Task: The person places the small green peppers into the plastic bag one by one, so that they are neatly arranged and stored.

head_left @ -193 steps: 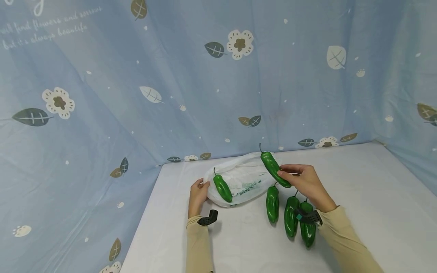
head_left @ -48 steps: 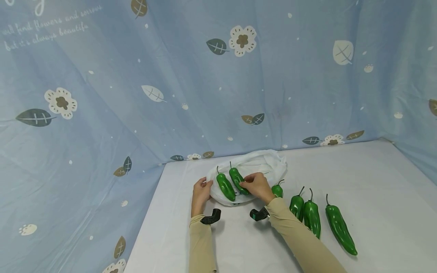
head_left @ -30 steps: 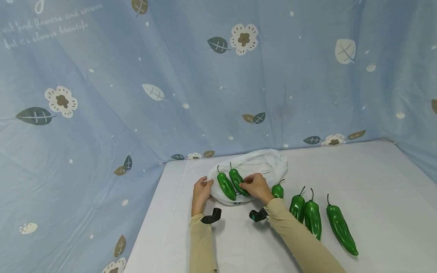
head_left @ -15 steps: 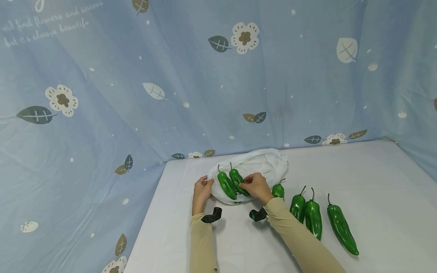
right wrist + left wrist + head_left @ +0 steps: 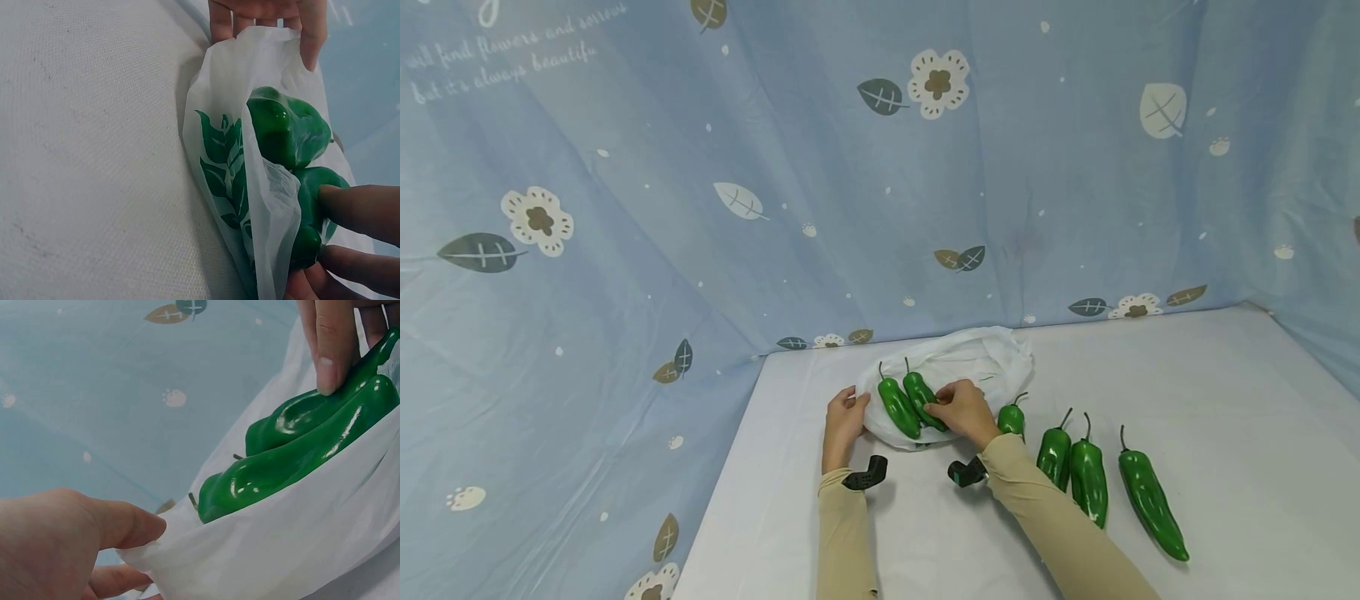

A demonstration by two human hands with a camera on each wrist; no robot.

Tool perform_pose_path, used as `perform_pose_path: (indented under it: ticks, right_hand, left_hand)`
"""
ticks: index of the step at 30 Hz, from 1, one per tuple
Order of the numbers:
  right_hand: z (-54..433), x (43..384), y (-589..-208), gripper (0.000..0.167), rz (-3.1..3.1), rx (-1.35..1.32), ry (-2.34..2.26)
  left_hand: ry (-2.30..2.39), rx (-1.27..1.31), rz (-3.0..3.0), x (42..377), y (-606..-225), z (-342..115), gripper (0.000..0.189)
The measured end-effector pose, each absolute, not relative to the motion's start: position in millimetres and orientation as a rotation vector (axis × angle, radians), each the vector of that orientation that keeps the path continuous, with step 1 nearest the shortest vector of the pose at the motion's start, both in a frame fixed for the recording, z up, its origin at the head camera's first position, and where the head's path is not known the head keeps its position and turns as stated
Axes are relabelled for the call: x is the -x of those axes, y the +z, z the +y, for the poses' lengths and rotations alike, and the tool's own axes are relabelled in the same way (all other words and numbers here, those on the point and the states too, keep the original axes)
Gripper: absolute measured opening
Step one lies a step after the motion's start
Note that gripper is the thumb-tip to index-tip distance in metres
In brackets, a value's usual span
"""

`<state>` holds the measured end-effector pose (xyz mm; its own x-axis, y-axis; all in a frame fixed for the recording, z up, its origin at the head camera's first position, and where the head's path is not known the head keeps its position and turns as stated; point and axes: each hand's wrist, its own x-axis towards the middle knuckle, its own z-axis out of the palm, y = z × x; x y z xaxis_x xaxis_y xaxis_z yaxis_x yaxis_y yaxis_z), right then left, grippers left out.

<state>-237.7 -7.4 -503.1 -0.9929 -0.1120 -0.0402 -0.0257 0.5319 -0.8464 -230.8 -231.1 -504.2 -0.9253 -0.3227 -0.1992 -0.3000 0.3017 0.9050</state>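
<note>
My left hand [image 5: 844,425] grips the left edge of a thin white plastic bag [image 5: 973,354], thumb on one side of the film and fingers on the other. Inside the bag mouth lie two glossy green peppers side by side, stems pointing away. My right hand [image 5: 966,412] pinches the lower end of the right-hand pepper [image 5: 917,390] between thumb and fingers. Close against it, the left-hand pepper [image 5: 281,469] sits nearer my left hand. Green leaf print [image 5: 228,169] shows on the bag's side in the right wrist view.
Several more green peppers lie on the white table [image 5: 1240,400] to the right, the outermost pepper [image 5: 1152,504] apart from the others. My right forearm [image 5: 1052,517] partly covers some of them. A blue patterned curtain [image 5: 820,167] hangs behind and at the sides.
Over the longer span, my right hand has carried its pepper left and down into the bag beside the first. During the last second both hands stay almost still.
</note>
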Motion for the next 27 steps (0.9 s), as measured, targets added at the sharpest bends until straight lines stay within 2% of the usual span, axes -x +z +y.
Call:
perform_pose_path:
  ticks: [14, 27]
  right_hand:
    - [-4.0, 234.9, -492.6, 0.039, 2.678, 0.176, -1.347]
    - [1.1, 230.5, -478.2, 0.037, 2.651, 0.226, -1.524]
  left_hand:
    - [-1.750, -0.601, -2.531, 227.2, -502.2, -231.0, 0.055]
    - [-1.736, -0.591, -2.527, 227.4, -502.1, -230.8, 0.054]
